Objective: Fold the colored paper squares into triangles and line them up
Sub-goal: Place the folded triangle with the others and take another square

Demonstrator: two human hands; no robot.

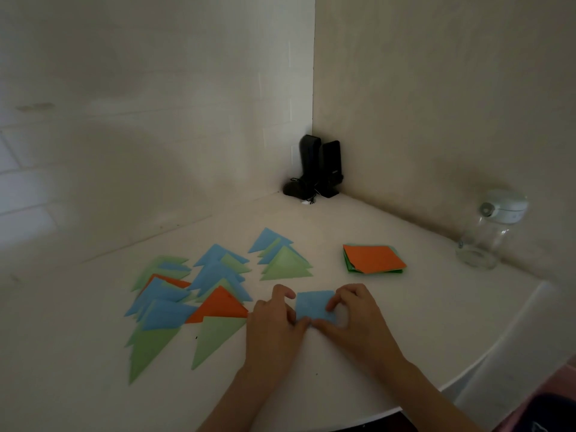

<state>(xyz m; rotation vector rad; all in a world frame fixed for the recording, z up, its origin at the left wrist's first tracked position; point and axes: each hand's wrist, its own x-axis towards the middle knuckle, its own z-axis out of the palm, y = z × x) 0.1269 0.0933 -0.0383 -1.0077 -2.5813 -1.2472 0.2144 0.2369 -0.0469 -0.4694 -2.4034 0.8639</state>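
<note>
Between both hands' grip, blue paper

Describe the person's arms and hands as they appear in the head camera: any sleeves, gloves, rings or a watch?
Both forearms are bare up to the picture's bottom edge, with no sleeves in view. The left hand and right hand wear no gloves, and no ring, watch or bracelet shows. The light is dim, so small marks cannot be told.

Bare forearms, sleeveless to the frame edge; two bare hands.

Folded triangles crowd left; paper stack blocks right.
</note>
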